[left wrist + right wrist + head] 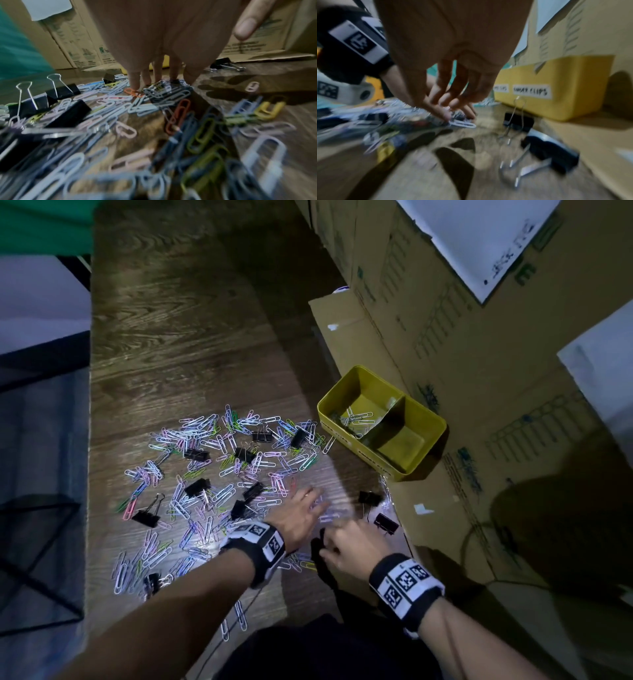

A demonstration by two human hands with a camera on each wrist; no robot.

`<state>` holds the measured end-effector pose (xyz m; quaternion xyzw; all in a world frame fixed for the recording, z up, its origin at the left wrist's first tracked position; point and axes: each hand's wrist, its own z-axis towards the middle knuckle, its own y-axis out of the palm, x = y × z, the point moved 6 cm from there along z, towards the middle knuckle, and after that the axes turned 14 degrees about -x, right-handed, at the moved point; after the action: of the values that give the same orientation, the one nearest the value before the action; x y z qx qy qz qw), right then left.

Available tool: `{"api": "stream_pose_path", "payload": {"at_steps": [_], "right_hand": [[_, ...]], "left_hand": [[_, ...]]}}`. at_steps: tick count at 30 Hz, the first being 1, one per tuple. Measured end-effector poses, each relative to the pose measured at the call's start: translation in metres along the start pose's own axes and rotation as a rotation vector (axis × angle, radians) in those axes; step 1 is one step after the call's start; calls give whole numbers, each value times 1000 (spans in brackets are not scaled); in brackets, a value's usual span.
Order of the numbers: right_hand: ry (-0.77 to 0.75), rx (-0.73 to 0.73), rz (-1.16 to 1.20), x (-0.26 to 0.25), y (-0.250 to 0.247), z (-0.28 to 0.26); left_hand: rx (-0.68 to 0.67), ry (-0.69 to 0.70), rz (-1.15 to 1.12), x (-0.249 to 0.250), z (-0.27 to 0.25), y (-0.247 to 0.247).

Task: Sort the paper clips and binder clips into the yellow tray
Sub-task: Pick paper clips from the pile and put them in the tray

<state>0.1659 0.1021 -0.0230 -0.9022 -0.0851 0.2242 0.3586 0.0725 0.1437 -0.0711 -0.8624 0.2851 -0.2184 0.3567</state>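
Note:
Several coloured paper clips (pixel 219 460) and black binder clips (pixel 197 487) lie scattered over the wooden table (pixel 178 344). The yellow two-compartment tray (pixel 354 447) stands at the right, and its near-left compartment holds a few paper clips (pixel 356 417). My left hand (pixel 303 510) lies flat, its straight fingers (pixel 135 81) touching the clips. Just to its right, my right hand (pixel 342 539) curls down and pinches a small bunch of paper clips (pixel 462 123) on the table. Two binder clips (pixel 369 497) (pixel 386 522) lie beside my right hand, between it and the tray (pixel 556 75).
Stacked cardboard boxes (pixel 445 337) wall in the table's right side, right behind the tray. A flattened cardboard sheet (pixel 431 508) lies under the tray. The table's left edge drops off to a dark mesh frame (pixel 37 440). The far half of the table shows bare wood.

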Motion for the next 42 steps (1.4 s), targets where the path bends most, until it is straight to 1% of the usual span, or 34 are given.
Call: {"api": "stream_pose_path", "payload": {"at_steps": [2, 3, 5, 6, 8, 9, 10, 12, 14, 17, 22, 24, 26, 29, 32, 35, 36, 38, 41, 42], "right_hand": [[15, -141, 15, -2, 19, 2], [27, -180, 18, -1, 26, 3], [53, -187, 32, 0, 34, 8], [73, -152, 71, 2, 34, 10], [105, -53, 160, 4, 31, 15], [125, -18, 184, 5, 30, 18], [132, -5, 178, 3, 29, 21], [150, -28, 115, -1, 32, 30], [149, -54, 82, -6, 34, 36], [118, -82, 71, -13, 31, 39], [76, -49, 104, -15, 30, 41], [66, -34, 128, -12, 32, 42], [55, -41, 188, -8, 31, 43], [67, -45, 318, 3, 31, 43], [101, 13, 484, 17, 27, 40], [135, 68, 678, 32, 21, 34], [135, 82, 726, 36, 18, 32], [138, 142, 790, 44, 10, 27], [93, 311, 942, 50, -11, 12], [66, 363, 1009, 51, -20, 6]], "left_hand": [[24, 83, -3, 3, -10, 15], [37, 116, -10, 3, -16, 20], [81, 169, -61, 0, -29, 23], [112, 176, -88, -1, -33, 20], [184, 122, -132, -8, -40, 13], [190, 73, -140, -10, -38, 10], [167, 18, -146, -13, -36, 10], [61, -63, -152, -16, -31, 11], [-5, -86, -123, -14, -28, 13], [14, -101, -132, -10, -31, 14], [141, -45, -435, -19, -39, 11], [172, -47, -514, -27, -41, 8], [157, -69, -549, -34, -42, 7], [134, -117, -741, -46, -43, 8], [126, -209, -1006, -59, -48, 9], [79, -226, -1369, -68, -55, 8], [73, -224, -1456, -71, -58, 5], [83, -211, -1552, -75, -64, -8], [105, -166, -1617, -78, -68, -37], [125, -129, -1651, -79, -68, -51]]}}
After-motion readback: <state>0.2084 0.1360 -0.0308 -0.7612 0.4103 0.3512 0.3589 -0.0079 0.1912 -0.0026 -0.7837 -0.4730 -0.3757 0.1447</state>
